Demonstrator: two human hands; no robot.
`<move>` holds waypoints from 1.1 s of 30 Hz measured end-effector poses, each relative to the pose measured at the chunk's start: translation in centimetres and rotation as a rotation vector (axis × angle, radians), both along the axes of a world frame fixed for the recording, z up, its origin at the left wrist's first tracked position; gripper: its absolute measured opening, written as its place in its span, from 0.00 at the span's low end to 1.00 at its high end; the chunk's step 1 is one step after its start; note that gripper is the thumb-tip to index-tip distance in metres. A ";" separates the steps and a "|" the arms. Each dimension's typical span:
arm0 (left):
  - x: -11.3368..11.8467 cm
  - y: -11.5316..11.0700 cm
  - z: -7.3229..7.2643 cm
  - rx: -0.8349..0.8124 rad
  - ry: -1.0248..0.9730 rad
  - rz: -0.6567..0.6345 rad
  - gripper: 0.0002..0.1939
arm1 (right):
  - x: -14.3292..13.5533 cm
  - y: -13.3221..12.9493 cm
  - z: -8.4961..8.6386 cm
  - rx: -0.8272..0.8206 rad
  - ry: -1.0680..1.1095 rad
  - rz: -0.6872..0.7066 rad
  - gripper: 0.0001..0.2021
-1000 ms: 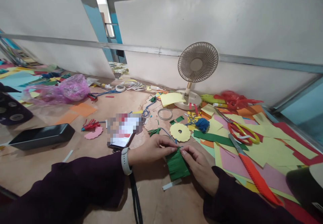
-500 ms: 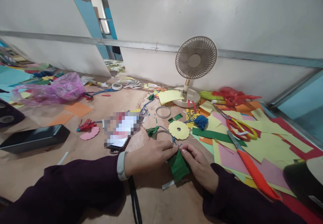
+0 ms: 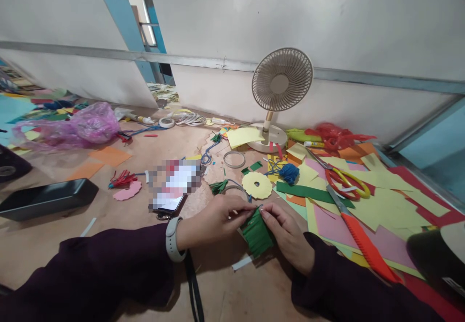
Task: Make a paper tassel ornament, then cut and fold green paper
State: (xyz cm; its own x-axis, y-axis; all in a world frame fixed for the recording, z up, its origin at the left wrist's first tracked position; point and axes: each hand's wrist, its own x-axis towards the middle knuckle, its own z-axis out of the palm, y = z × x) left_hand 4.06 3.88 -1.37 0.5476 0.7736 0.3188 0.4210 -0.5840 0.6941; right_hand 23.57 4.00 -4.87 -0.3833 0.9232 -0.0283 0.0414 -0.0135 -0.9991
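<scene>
Both hands pinch the upper edge of a green paper strip cut into a fringe (image 3: 258,237), which hangs down toward me over the table. My left hand (image 3: 218,218) grips its left corner between thumb and fingers. At the right corner, my right hand (image 3: 285,230) is closed on the same fringe, near the end of a blue string. Just beyond my fingers lie a ring (image 3: 234,186), a green paper tassel (image 3: 218,187) and a yellow scalloped paper disc (image 3: 256,185) with a hole in it. A white paper strip (image 3: 242,263) rests below the fringe.
A phone (image 3: 176,186) lies left of centre, beside a red tassel (image 3: 122,179) and a black tray (image 3: 49,198). Two pairs of scissors, one red-and-yellow (image 3: 348,184) and one orange-handled (image 3: 370,247), lie on paper sheets at right. A fan (image 3: 282,84) stands behind.
My left hand's fingers have shifted slightly along the fringe's top edge. The green paper has turned a little, and its cut strips show more clearly.
</scene>
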 end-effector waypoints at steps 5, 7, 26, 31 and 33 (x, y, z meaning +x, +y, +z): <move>-0.2 -0.5 0.1 0.206 0.244 -0.031 0.15 | -0.1 -0.1 0.2 -0.038 0.000 0.004 0.25; -0.2 -0.7 0.2 0.237 0.320 -0.028 0.15 | -0.1 -0.1 0.3 -0.043 0.003 0.015 0.24; 0.1 -1.5 -0.3 0.733 0.679 -0.167 0.16 | 0.1 -0.1 0.5 -0.079 0.066 -0.046 0.18; -0.4 -1.2 0.1 0.853 0.621 -0.139 0.16 | 0.3 0.3 -0.2 -0.154 0.178 -0.036 0.17; -0.6 -1.0 0.3 0.887 0.611 -0.131 0.16 | 0.3 0.3 -0.3 -0.178 0.162 -0.005 0.17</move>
State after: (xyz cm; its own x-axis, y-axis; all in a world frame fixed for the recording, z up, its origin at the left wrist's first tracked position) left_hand 3.50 2.83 -1.10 0.8653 0.3260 0.3808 0.4500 -0.8398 -0.3037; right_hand 23.84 4.30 -5.15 -0.3920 0.9108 -0.1294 -0.1201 -0.1901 -0.9744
